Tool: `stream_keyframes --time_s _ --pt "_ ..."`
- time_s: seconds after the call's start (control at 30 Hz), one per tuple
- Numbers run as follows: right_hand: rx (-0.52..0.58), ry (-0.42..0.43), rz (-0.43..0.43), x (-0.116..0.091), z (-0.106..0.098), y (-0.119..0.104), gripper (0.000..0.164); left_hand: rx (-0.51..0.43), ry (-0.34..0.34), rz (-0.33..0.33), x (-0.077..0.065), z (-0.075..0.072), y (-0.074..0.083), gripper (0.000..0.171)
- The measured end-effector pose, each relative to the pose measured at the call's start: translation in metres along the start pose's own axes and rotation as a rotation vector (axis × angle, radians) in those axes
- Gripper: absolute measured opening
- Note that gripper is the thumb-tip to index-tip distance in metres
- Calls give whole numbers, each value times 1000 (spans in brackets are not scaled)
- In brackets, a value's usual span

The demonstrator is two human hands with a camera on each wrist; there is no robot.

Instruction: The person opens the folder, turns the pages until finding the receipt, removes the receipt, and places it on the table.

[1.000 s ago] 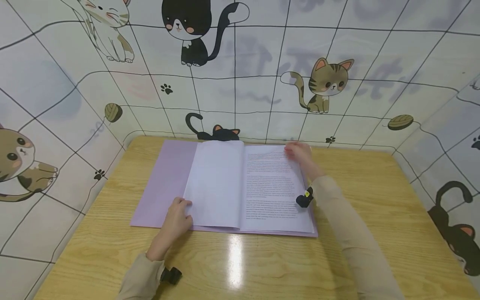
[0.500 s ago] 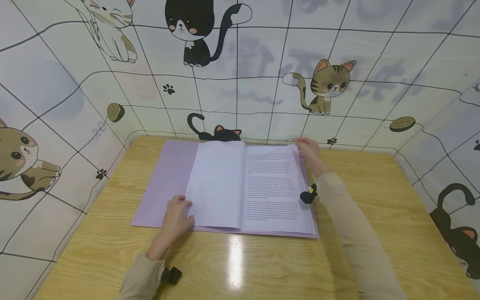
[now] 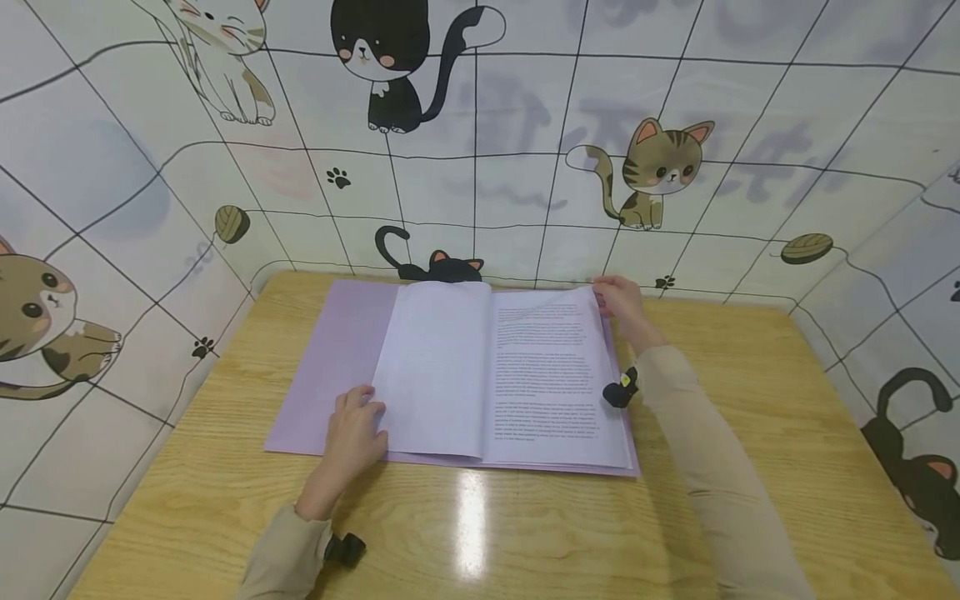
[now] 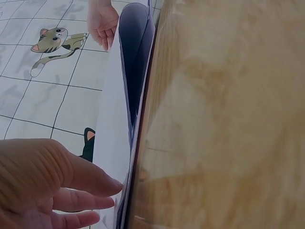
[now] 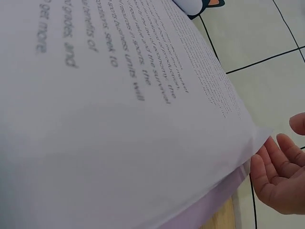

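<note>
"Across the worktop [image 3: 757,400] lies the open book [image 3: 480,375]; how's the left hand [image 3: 352,432]?"
"Fingers apart, at the left page [image 3: 431,367]; light pressure should do."
"And the right hand [image 3: 621,300]?"
"Thumb clear of fingers, at the corner of the right page [image 3: 546,379]; lifting gently should suit."

In head view, printed page [image 3: 543,375] too small to read; wrist-view edges crop both hands [image 4: 38,186] [image 5: 281,179].
</note>
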State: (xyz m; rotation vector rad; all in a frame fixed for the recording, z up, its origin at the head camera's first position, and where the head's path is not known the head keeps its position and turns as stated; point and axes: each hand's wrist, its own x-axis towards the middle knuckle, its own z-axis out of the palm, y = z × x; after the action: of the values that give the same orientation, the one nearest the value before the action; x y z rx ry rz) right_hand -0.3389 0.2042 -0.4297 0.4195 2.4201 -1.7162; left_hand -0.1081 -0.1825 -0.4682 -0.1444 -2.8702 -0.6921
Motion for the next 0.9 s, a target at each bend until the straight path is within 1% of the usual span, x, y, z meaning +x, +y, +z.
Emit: stream_keyframes --time_s 0.07,0.13,0.3,0.37,0.53,0.63,0.73,0.9 --pt "-5 -4 4 -1 -2 0 42 -14 3 9 0 0 -1 31" --pt "-10 -15 13 -2 -4 0 42 -48 -9 15 0 0 -1 32" --pt "-21 -58 30 -4 -8 1 45 -142 -63 18 0 2 -4 41" --pt "-29 -75 23 -5 -9 1 46 -156 -73 21 0 3 -6 42" --pt "-35 -110 -7 -11 -10 -2 47 -173 -61 42 1 5 -13 41" --pt "-25 -126 -17 -14 -10 -3 48 -184 -56 44 2 5 -15 41" --pt "1 -147 -12 -17 -10 -3 49 -200 -65 41 2 4 -16 43" --pt "42 -193 24 -23 -9 -1 53 -250 -90 36 2 3 -20 49"
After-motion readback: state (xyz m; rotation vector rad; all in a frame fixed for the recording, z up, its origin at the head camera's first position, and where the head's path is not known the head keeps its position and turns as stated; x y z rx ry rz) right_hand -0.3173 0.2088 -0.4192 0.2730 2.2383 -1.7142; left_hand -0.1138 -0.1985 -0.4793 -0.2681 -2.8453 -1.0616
